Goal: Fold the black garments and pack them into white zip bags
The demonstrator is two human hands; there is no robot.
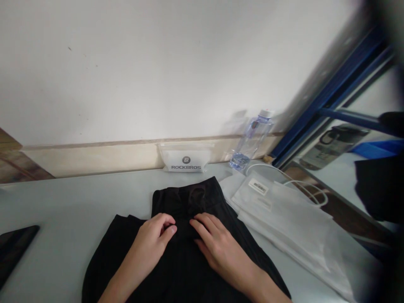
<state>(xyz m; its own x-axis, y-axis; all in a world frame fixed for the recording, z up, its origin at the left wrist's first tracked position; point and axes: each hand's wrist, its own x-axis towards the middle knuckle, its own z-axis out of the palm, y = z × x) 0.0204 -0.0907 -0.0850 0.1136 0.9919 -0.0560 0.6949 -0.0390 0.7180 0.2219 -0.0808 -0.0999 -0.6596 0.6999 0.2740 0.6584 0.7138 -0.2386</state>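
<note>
A black garment (179,261) with a band-like top edge lies on the light table; which kind of garment it is, I cannot tell. My left hand (156,233) is on its left part just below the band. Its fingers are curled and its thumb is close to the index finger, with dark cloth at the tips. My right hand (214,237) rests on the cloth opposite, fingers loosely bent and thumb apart from them. A small gap of black fabric lies between the two hands.
A white ROCKBROS pouch (185,160) leans on the wall behind. Right of it a clear bottle (252,139) holds a little liquid. White plastic bags (284,214) and a white cable (315,198) are at the right, by a blue frame (334,94). A dark flat object (15,248) lies left.
</note>
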